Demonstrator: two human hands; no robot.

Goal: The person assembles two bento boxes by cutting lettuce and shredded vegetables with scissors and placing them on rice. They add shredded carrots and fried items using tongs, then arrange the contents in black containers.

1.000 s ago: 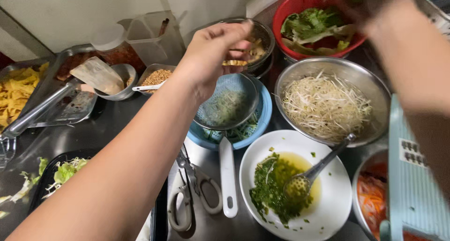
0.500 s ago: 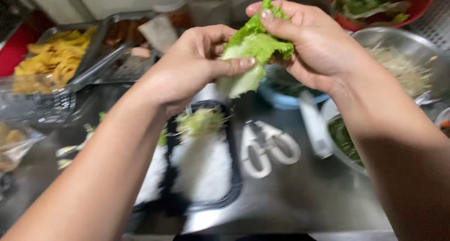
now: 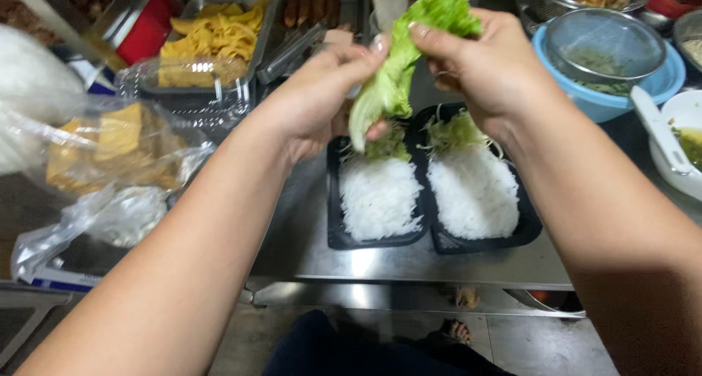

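Gripping one lettuce leaf (image 3: pixel 395 69) with left hand (image 3: pixel 322 98) and right hand (image 3: pixel 490 69) — best torn small, directly above the two black noodle trays (image 3: pixel 431 241).

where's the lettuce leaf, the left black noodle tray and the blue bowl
lettuce leaf (image 3: pixel 395 76), head view, on the pale middle rib
left black noodle tray (image 3: pixel 333 200), head view, on its left rim
blue bowl (image 3: pixel 585 98), head view, on its front wall

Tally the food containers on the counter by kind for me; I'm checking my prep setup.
Black trays holding white noodles: 2
Metal pans at the back: 2
Blue bowl under a strainer: 1
White bowl of green sauce: 1
Total: 6
Both hands, left hand and right hand, hold one lettuce leaf.
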